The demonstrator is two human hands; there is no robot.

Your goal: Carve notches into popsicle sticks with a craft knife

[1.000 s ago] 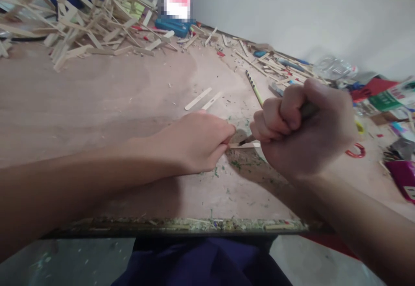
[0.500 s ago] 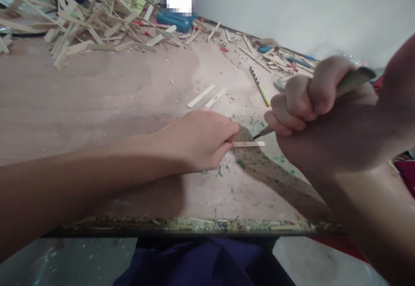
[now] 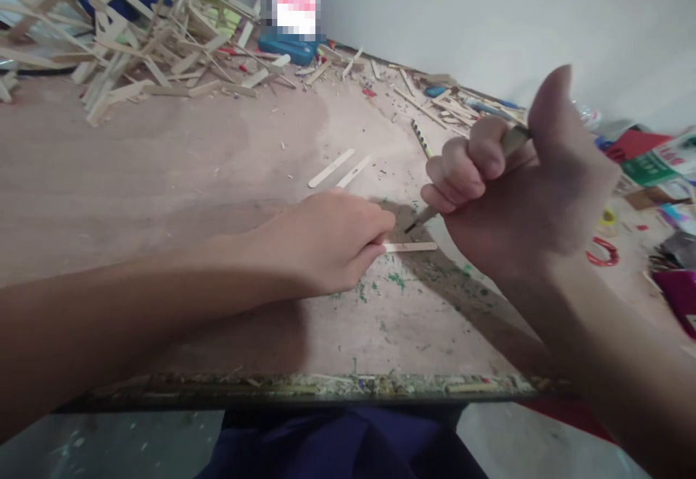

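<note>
My left hand (image 3: 342, 236) pinches one end of a wooden craft stick (image 3: 413, 247) against the table (image 3: 179, 160); the stick's rounded far end points right. Its marked middle part shows beyond my fingertips. Wrapped in the fingers of my right hand (image 3: 516, 189) is a slim carving chisel (image 3: 427, 217), its thumb raised. The chisel's dark tip points down and left, just above the craft stick, and it appears apart from it. Behind my left hand lie one plain craft stick (image 3: 330, 169) and another with a slot cut in it (image 3: 356, 172).
A tangled pile of joined sticks (image 3: 152, 51) fills the back left beside a blue box (image 3: 291, 48). Loose sticks (image 3: 446, 106) lie along the wall. A dotted pencil (image 3: 420, 138) is behind my right hand; a red ring-shaped piece (image 3: 603, 253) lies right. Green shavings (image 3: 396, 280) dot the table.
My right hand has moved left and slightly away from the camera, with the chisel tip shifted left along the stick. My left hand keeps its hold. The view has tilted slightly.
</note>
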